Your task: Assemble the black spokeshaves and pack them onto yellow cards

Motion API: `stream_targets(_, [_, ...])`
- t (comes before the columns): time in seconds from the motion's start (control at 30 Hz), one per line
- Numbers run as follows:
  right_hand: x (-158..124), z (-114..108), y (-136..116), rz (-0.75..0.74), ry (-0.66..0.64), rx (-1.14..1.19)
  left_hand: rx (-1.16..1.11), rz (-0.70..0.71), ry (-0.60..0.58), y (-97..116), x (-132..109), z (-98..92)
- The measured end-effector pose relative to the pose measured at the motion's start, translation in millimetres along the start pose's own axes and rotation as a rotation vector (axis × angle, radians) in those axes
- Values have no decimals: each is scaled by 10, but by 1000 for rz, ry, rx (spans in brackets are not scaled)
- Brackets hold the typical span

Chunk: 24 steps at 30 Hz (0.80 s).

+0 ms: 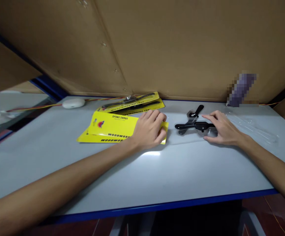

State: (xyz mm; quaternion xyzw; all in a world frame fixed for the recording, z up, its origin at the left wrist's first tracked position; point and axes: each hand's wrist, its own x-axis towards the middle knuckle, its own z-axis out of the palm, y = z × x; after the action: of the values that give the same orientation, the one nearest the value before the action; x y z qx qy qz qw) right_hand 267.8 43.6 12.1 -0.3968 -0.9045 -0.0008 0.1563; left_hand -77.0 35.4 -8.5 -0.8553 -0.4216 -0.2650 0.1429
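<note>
Head view, flat yellow cards (111,126), slender black tools (200,125), clear plastic (253,127)

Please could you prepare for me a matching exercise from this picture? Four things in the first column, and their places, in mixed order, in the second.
Things
1. Left hand
2. Clear plastic packaging
3. Right hand
4. White rounded object

Places
A. Near the back left corner of the table
B. At the right end of a black spokeshave
C. On a yellow card printed "SPOKE SHAVE"
D. On the right side of the table, beyond the right wrist

Right pairs: 1-C, 2-D, 3-B, 4-A
</note>
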Motion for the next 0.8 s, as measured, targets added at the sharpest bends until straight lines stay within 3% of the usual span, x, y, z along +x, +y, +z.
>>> stream_targets(0.17, [5, -157, -18, 40, -159, 82, -20, 64, 88, -1, -45, -21])
stream_targets(0.27, [15, -270, 48, 120, -243, 106, -7, 129, 218, 30, -81, -6])
stream_targets(0.5, [10, -343, 190, 247, -305, 126, -13, 311, 466, 167, -81, 31])
stream_targets(0.7, [-23, -348, 278, 269, -307, 113, 26, 229, 380, 76, -142, 82])
stream_targets(0.8, [-32, -356, 304, 268, -262, 85, -36, 263, 396, 46, -162, 90])
